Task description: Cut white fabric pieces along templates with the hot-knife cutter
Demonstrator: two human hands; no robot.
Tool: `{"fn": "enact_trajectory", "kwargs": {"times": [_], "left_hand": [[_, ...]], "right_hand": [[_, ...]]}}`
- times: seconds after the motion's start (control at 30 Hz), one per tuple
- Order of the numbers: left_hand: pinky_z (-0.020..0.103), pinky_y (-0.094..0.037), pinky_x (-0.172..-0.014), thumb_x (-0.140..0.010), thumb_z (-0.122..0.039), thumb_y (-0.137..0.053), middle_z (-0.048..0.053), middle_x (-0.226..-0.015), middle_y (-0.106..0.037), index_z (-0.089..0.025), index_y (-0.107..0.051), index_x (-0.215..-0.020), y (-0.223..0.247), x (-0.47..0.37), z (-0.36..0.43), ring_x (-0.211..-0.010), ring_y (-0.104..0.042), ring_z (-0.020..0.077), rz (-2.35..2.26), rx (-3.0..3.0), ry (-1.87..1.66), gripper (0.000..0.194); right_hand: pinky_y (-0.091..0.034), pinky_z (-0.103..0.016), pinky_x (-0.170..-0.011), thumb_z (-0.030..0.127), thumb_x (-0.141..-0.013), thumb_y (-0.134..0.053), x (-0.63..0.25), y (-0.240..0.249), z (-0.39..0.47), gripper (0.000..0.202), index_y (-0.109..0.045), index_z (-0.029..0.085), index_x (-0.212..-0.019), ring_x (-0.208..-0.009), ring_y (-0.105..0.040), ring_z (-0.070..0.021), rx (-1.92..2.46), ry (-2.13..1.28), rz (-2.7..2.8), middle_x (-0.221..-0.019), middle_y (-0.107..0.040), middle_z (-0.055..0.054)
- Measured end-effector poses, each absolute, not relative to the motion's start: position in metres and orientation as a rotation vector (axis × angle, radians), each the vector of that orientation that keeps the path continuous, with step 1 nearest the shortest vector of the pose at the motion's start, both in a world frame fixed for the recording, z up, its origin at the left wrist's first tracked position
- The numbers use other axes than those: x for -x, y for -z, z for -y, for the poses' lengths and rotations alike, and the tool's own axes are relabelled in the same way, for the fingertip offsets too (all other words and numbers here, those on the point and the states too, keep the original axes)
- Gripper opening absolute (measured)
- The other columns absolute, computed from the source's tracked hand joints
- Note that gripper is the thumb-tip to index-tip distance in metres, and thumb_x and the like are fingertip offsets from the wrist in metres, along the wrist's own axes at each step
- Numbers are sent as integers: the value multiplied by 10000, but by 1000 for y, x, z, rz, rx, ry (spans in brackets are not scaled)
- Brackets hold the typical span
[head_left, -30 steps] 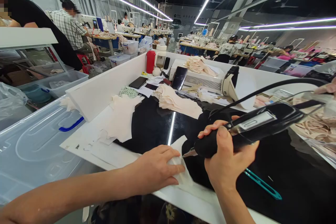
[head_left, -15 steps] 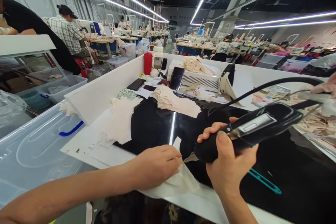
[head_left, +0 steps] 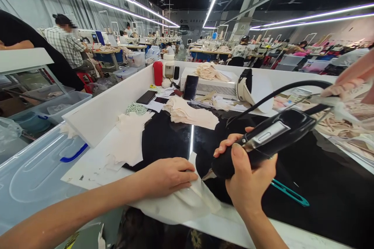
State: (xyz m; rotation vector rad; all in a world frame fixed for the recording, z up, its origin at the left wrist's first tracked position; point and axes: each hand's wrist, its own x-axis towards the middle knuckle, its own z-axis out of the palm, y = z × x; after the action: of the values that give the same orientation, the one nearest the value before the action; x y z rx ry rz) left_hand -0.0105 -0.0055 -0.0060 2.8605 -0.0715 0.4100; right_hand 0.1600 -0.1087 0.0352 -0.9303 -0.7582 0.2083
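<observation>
Both hands, the right hand [head_left: 248, 171] and the left hand [head_left: 169, 177], are over the near edge of the table [head_left: 84, 169], whose left and far edges carry raised white walls. Glossy black sheeting [head_left: 330, 198] covers its middle and right. Near the far edge sits a vented white box [head_left: 220, 90]. Above the sheeting slants a black corded tool [head_left: 265, 138], the right hand's fingers and thumb wrapped firmly round it. One beige fabric stack [head_left: 189, 113] lies mid-table, another fabric pile [head_left: 128, 140] toward the left edge. Pale cloth [head_left: 201, 194] lies at the near edge beneath the left hand, its fingers extended close together; the thumb is hidden, so I cannot tell whether they pinch it. A red bottle [head_left: 158, 73] stands in the far left corner, a flat phone [head_left: 146, 97] and green cord [head_left: 137, 108] nearer. Slimmest, a teal implement [head_left: 289, 192] lies right of the right hand.
</observation>
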Motion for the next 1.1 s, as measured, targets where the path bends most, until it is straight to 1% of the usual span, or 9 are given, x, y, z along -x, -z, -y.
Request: {"fn": "enact_trajectory", "kwargs": {"times": [0.13,0.37,0.5,0.67,0.77,0.87,0.97,1.1], "left_hand": [[335,-561,-1005,-1097,-280,-484,104,-1281,-668,-184,-661,-1291,6,11,5,-1130,-668,221,73,-2882,-403,279],[334,-588,-950,-1082,-263,-510,110,-1240,-675,-183,-675,-1284,4,13,4,-1087,-680,221,93,-2927,-481,273],[341,-583,-985,-1087,-264,-498,120,-1267,-667,-190,-676,-1302,3,14,5,-1122,-670,222,83,-2935,-470,288],[376,-579,-1010,-1080,-274,-510,140,-1286,-655,-207,-681,-1326,2,14,4,-1161,-656,246,56,-2934,-449,307],[393,-569,-1038,-1072,-278,-529,153,-1345,-633,-232,-686,-1342,1,14,4,-1220,-637,265,22,-2924,-432,316],[407,-571,-1040,-1071,-291,-527,162,-1379,-619,-242,-696,-1341,0,15,4,-1244,-630,281,-6,-2909,-421,322],[417,-572,-1042,-1077,-307,-517,166,-1387,-617,-248,-698,-1343,0,16,4,-1250,-632,286,-24,-2896,-401,327],[430,-567,-1051,-1076,-313,-523,171,-1409,-606,-249,-697,-1348,0,15,3,-1271,-626,296,-29,-2882,-374,330]], "right_hand": [[-556,-302,-597,315,-893,-798,-159,-34,109,405,-553,281,-1215,-640,-632,-132,935,-194,776,-881,-657,42],[-564,-291,-595,306,-901,-785,-158,-34,105,296,-559,277,-1089,-649,-637,-129,913,-198,761,-879,-657,46],[-565,-295,-594,301,-897,-788,-157,-34,99,294,-561,275,-1081,-628,-636,-127,886,-183,738,-863,-671,48],[-566,-293,-588,298,-891,-784,-155,-33,94,303,-562,266,-1095,-599,-639,-120,897,-189,747,-863,-678,49],[-569,-295,-584,296,-896,-774,-155,-34,94,282,-559,259,-1073,-596,-638,-120,918,-177,746,-854,-679,49],[-567,-298,-579,305,-902,-767,-154,-36,93,267,-554,255,-1055,-585,-631,-119,938,-175,734,-838,-676,51],[-568,-302,-582,303,-889,-777,-154,-38,90,297,-552,260,-1077,-586,-631,-121,914,-172,712,-841,-674,54],[-566,-299,-585,291,-867,-795,-155,-36,85,316,-544,257,-1055,-585,-633,-119,905,-154,720,-840,-678,57]]}}
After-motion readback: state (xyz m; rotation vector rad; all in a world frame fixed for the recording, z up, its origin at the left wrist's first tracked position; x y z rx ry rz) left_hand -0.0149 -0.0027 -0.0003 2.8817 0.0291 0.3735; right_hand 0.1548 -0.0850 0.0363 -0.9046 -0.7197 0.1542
